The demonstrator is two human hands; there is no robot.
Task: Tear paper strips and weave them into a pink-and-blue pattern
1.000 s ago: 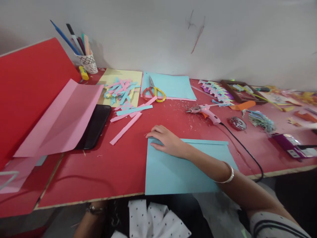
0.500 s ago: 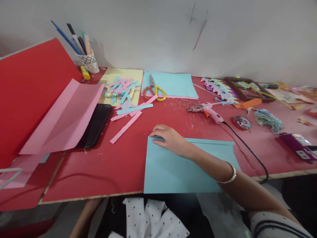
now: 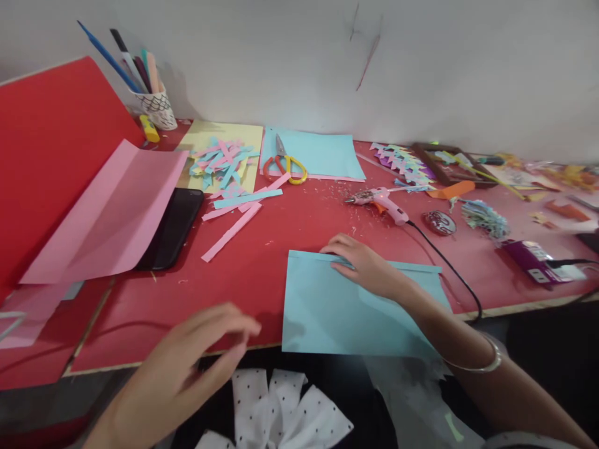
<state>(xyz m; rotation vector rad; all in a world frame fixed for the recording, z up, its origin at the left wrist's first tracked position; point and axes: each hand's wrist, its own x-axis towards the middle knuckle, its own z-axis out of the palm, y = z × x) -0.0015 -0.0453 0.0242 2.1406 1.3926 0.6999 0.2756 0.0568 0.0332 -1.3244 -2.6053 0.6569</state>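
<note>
A light blue sheet of paper lies at the table's front edge, with a narrow strip folded over along its far side. My right hand is on that fold, left of its middle, fingers curled over the far edge and thumb on the near side. My left hand hovers over the front edge of the table, left of the paper. Its fingers are stretched forward, the thumb is apart from them, and nothing is held.
Scissors rest on blue sheets by the wall. Cut paper strips lie left of them. A pink glue gun with a black cord sits beyond the paper. A phone lies partly under pink paper.
My left hand has come up from below the table edge into view. The right hand has shifted rightward along the fold. The camera view has moved slightly.
</note>
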